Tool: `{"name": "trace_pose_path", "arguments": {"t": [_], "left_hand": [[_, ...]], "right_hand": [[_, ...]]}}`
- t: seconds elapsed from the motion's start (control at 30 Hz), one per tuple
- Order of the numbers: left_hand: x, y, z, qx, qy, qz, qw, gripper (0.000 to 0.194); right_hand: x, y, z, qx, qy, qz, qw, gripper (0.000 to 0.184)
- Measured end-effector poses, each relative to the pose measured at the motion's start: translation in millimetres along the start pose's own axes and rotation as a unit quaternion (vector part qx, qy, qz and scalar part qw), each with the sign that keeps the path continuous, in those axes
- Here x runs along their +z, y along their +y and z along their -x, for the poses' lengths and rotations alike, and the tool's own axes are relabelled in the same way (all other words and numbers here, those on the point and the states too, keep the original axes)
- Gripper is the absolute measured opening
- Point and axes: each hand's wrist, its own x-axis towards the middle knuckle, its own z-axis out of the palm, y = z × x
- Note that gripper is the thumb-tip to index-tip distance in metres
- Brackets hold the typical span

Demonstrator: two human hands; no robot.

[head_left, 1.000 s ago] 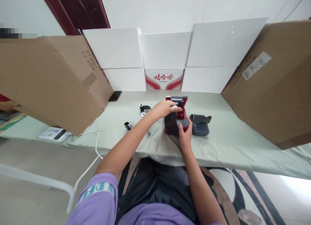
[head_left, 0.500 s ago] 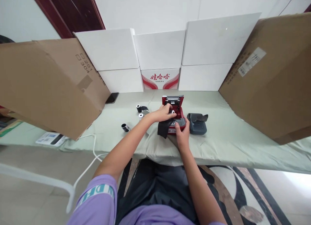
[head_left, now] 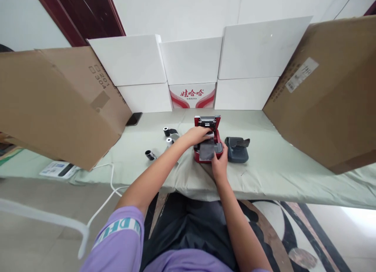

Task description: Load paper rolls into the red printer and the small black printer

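Observation:
A small red receipt printer (head_left: pixel 200 156) sits on the cloth with its lid (head_left: pixel 208 121) raised. My left hand (head_left: pixel 197 136) reaches into its paper bay from the left, fingers closed on a paper roll (head_left: pixel 210 135) whose white part shows by the fingertips. From the bay a dark grey paper strip (head_left: pixel 206 151) hangs over the printer's front edge. My right hand (head_left: pixel 220 162) grips the printer's front right corner, thumb at the strip's right edge. To the right stands a dark blue-grey printer (head_left: pixel 237 154) with a black strip on top.
Left of the printer lie several small paper rolls, one (head_left: pixel 150 155) nearest the front edge. A phone (head_left: pixel 134 119) lies by the left cardboard box (head_left: pixel 67 107). White boxes (head_left: pixel 192 60) line the back, and another cardboard box (head_left: pixel 329 99) stands right. A white cable (head_left: pixel 112 178) crosses the front edge.
The strip, which hung dark off the printer's front left, now lies straight over its front. My left hand has sunk slightly into the bay, and the roll has turned. My right hand stays.

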Motion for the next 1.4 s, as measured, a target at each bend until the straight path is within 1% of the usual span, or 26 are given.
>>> {"name": "trace_pose_path", "arguments": {"t": [0.13, 0.23, 0.33, 0.4, 0.57, 0.63, 0.73, 0.77, 0.83, 0.87, 0.9, 0.93, 0.97, 1.0, 1.07, 1.1, 1.2, 1.27, 1.3, 1.4], "left_hand": [[3.5, -6, -6, 0.012, 0.002, -0.017, 1.0, 0.041], [0.1, -6, -7, -0.005, -0.011, -0.038, 0.999, 0.038], [-4.2, 2, -6, -0.026, -0.039, -0.079, 0.996, 0.036], [-5.1, 8, -8, -0.038, -0.063, -0.087, 0.994, 0.036], [-8.2, 15, -16, -0.069, -0.156, -0.049, 0.984, 0.031], [-13.2, 13, -14, -0.082, -0.162, -0.013, 0.983, 0.037], [-20.1, 13, 8, -0.091, -0.115, 0.093, 0.985, 0.057], [-20.4, 13, 20, -0.084, -0.097, 0.129, 0.983, 0.06], [-16.0, 16, 46, -0.05, -0.073, 0.17, 0.982, 0.06], [-11.4, 18, 58, -0.033, -0.062, 0.17, 0.983, 0.065], [-5.5, 21, 69, -0.017, -0.04, 0.161, 0.986, 0.073], [1.2, 23, 78, -0.004, -0.013, 0.146, 0.989, 0.076], [8.1, 25, 85, 0.005, 0.015, 0.129, 0.992, 0.072], [14.9, 27, 89, 0.011, 0.043, 0.111, 0.993, 0.064], [26.7, 29, 94, 0.019, 0.088, 0.085, 0.992, 0.045], [31.3, 29, 94, 0.023, 0.106, 0.078, 0.991, 0.04], [39.7, 27, 93, 0.034, 0.156, 0.075, 0.984, 0.033], [41.4, 26, 90, 0.038, 0.183, 0.076, 0.98, 0.033], [41.4, 26, 89, 0.04, 0.192, 0.074, 0.978, 0.033], [38.1, 28, 87, 0.036, 0.212, 0.063, 0.975, 0.033]], "right_hand": [[0, -3, 1, 0.003, -0.003, -0.003, 1.0, 0.059], [0, -5, 1, 0.004, -0.002, -0.005, 1.0, 0.06], [0, -5, 1, -0.003, -0.006, -0.013, 1.0, 0.062], [-1, -5, 0, -0.002, -0.008, -0.013, 1.0, 0.062], [0, -6, -1, -0.007, -0.012, -0.015, 1.0, 0.063], [-1, -5, 0, -0.007, -0.014, -0.015, 1.0, 0.062], [-4, -4, 2, 0.005, 0.0, -0.025, 1.0, 0.052], [-7, -5, 1, 0.008, 0.008, -0.034, 0.999, 0.049], [-12, -9, -4, 0.004, 0.02, -0.063, 0.998, 0.047], [-14, -12, -9, -0.001, 0.022, -0.081, 0.997, 0.047], [-15, -16, -17, -0.006, 0.02, -0.098, 0.995, 0.048], [-15, -20, -27, -0.008, 0.014, -0.115, 0.993, 0.048], [-14, -24, -40, -0.006, 0.008, -0.126, 0.992, 0.048], [-12, -26, -53, 0.0, -0.003, -0.132, 0.991, 0.049], [-4, -25, -82, 0.024, -0.022, -0.117, 0.993, 0.052], [0, -22, -96, 0.042, -0.034, -0.101, 0.993, 0.055], [9, -4, -124, 0.091, -0.087, -0.079, 0.989, 0.062], [10, 9, -132, 0.096, -0.114, -0.101, 0.984, 0.063], [9, 14, -132, 0.091, -0.116, -0.117, 0.982, 0.061], [7, 23, -127, 0.072, -0.086, -0.141, 0.984, 0.05]]}}
